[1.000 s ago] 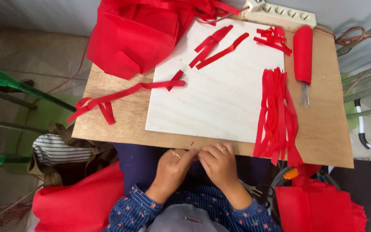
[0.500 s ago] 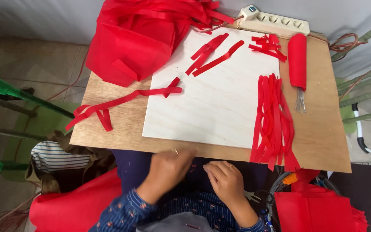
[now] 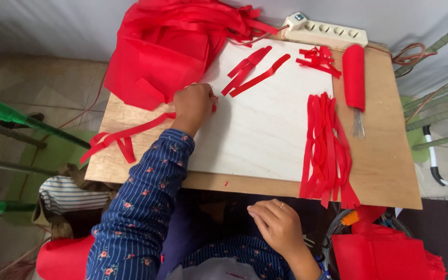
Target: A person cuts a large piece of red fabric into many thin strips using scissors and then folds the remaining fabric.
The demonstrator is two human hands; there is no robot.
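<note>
Work table, strip-cutting in progress. Left hand [image 3: 195,106] reaches across the pale board [image 3: 265,135] and closes its fingers on the end of a long red strip [image 3: 130,132] that trails off the table's left edge; the grip itself is partly hidden under the knuckles. Right hand [image 3: 276,225] rests low near the lap, fingers loosely curled, holding nothing that can be seen. Done, by the look of it: a bundle of cut strips [image 3: 327,148] laid side by side at the board's right edge, a few loose strips [image 3: 252,75] at its top, and a small tangle of short pieces [image 3: 317,58]. Left: a large heap of red fabric [image 3: 167,46] at the far left corner, apparently uncut. Containers: none on the table; more red fabric [image 3: 385,254] lies stacked below at lower right. A red-handled tool [image 3: 354,78] lies beside the power strip [image 3: 325,32].
</note>
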